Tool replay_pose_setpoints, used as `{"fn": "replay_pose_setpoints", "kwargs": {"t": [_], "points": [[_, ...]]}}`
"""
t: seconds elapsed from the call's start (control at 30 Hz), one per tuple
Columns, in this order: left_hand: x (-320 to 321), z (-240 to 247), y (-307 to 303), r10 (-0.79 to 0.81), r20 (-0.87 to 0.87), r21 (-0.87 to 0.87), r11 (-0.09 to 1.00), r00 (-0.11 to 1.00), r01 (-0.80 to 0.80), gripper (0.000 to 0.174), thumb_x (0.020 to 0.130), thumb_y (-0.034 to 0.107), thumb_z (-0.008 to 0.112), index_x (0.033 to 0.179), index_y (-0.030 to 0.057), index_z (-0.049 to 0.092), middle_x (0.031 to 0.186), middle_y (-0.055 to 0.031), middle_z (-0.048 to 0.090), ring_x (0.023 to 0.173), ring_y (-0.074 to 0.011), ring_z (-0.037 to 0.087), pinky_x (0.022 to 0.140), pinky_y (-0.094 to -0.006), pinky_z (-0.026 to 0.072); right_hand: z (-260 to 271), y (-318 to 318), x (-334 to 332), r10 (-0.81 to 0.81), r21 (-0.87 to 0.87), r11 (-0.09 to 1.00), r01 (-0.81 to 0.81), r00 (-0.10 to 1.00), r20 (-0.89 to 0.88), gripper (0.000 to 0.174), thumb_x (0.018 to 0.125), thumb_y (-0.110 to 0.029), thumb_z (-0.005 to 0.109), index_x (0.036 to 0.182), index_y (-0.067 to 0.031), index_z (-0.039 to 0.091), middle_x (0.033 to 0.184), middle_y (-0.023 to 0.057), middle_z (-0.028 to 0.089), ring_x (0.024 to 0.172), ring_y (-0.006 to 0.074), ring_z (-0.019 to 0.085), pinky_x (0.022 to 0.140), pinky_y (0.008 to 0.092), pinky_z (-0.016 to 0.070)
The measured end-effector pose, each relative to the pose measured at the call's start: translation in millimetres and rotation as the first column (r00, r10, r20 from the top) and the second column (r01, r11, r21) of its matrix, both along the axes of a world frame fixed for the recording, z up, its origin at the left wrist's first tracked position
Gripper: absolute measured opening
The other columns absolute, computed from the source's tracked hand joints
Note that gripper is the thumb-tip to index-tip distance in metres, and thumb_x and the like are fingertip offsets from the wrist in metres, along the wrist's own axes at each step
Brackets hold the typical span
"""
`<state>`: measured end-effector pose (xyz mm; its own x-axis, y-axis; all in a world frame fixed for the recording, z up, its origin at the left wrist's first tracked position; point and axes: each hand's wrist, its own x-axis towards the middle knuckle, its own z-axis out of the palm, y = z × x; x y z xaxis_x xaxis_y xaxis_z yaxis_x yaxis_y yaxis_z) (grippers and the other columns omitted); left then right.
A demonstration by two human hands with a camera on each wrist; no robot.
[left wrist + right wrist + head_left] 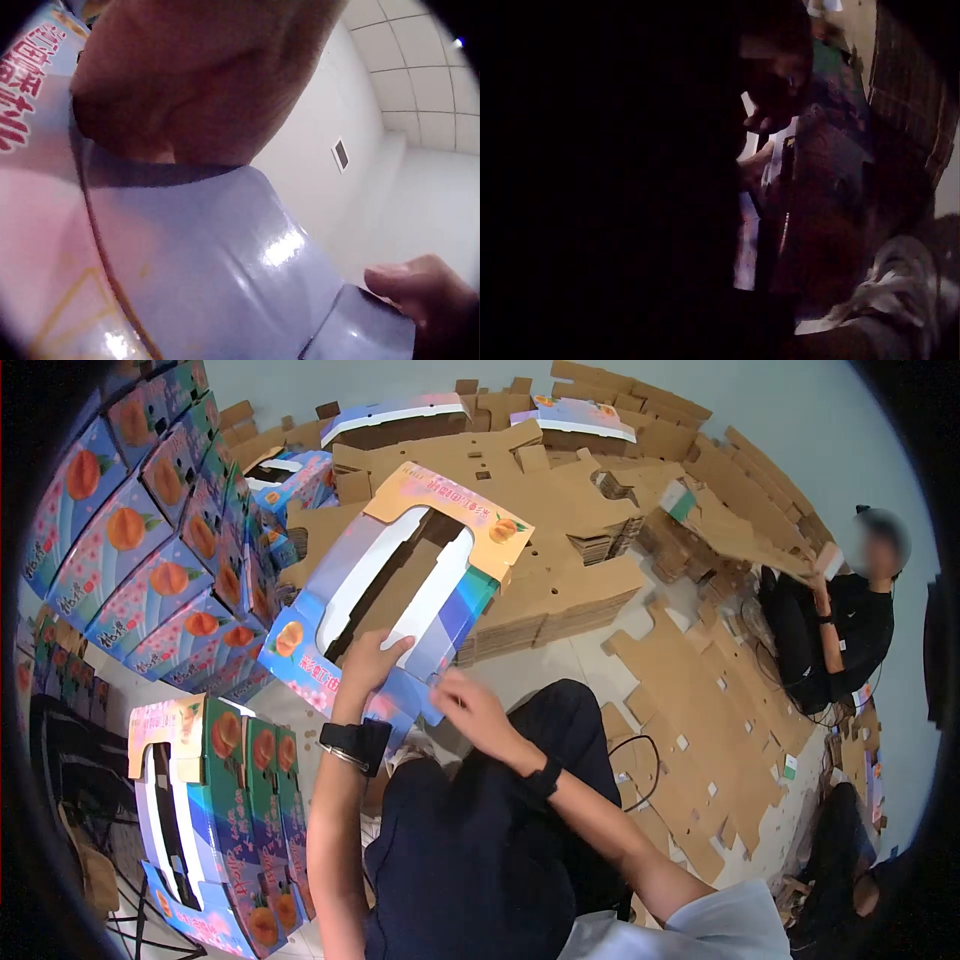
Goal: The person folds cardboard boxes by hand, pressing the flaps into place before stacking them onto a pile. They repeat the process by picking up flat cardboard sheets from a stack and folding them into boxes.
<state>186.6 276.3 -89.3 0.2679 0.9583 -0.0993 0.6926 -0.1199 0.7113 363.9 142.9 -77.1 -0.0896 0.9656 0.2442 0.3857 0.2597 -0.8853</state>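
A printed fruit carton with a long cut-out opening and white inner flaps is tilted in front of my knees. My left hand grips it at the near end of the opening, with the thumb over the white edge and other fingers partly hidden. At the near right corner, my right hand pinches a blue end flap. In the left wrist view, the thumb of the right hand lies on that flap. The right wrist view is mostly dark, showing the carton's side dimly.
Printed cartons are stacked high at the left, and more finished ones stand by my left arm. Flat brown cardboard is piled ahead, with loose sheets on the floor. Another person sits at the far right.
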Motion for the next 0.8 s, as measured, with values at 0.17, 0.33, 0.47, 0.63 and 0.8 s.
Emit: {"fn": "replay_pose_setpoints", "kwargs": {"t": [0.17,0.33,0.47,0.63,0.8], "points": [[13.7,18.3,-37.1,0.063,0.048,0.132,0.989,0.997,-0.069,0.061,0.082,0.052,0.065,0.112,-0.0008,0.065,0.101,-0.0263,0.066,0.098,-0.0397,0.063,0.084,-0.0446,0.0489,27.1,-15.9,32.1,0.114,-0.146,0.984,-0.1,0.989,0.093,0.022,0.089,-0.022,0.058,0.081,-0.0017,0.061,0.078,0.0116,0.057,0.071,0.0271,0.058,0.064,0.0349,0.0451],[44.0,52.1,-83.8,0.026,-0.202,0.251,0.968,0.979,0.026,0.043,0.093,0.043,0.053,0.095,0.002,0.065,0.081,-0.0233,0.066,0.08,-0.0422,0.064,0.067,-0.0522,0.049,88.7,29.6,60.8,-0.184,0.381,0.922,0.067,0.942,0.28,0.019,0.084,-0.012,0.063,0.101,-0.0031,0.062,0.096,0.0108,0.06,0.089,0.0274,0.061,0.076,0.0361,0.048],[37.3,21.5,-101.1,-0.18,-0.357,0.397,0.859,0.917,0.323,0.035,0.092,0.04,0.054,0.086,0.0058,0.061,0.069,-0.0158,0.064,0.068,-0.0345,0.065,0.058,-0.0475,0.0491,131.4,84.6,73.3,-0.468,0.694,0.714,-0.089,0.676,0.568,0.045,0.079,-0.01,0.061,0.123,-0.0101,0.054,0.123,0.0126,0.052,0.111,0.0355,0.053,0.1,0.0425,0.0394],[25.6,17.7,-104.6,-0.238,-0.313,0.455,0.812,0.919,0.366,0.036,0.091,0.042,0.055,0.096,0.0063,0.059,0.078,-0.0159,0.065,0.07,-0.0357,0.064,0.059,-0.047,0.0495,110.8,101.1,113.5,-0.224,0.377,0.911,-0.164,0.572,0.789,0.054,0.068,-0.014,0.066,0.121,-0.0098,0.056,0.113,0.0153,0.061,0.109,0.0344,0.056,0.096,0.0418,0.0429],[27.2,10.4,-101.3,-0.27,-0.336,0.362,0.848,0.902,0.388,0.038,0.092,0.044,0.054,0.093,0.0061,0.057,0.078,-0.0158,0.064,0.072,-0.0358,0.064,0.06,-0.0472,0.049,107.7,105.2,104.4,-0.244,0.317,0.946,-0.065,0.5,0.831,0.037,0.069,-0.011,0.063,0.106,-0.0083,0.059,0.1,0.0141,0.065,0.089,0.0322,0.064,0.077,0.0418,0.0503]]}}
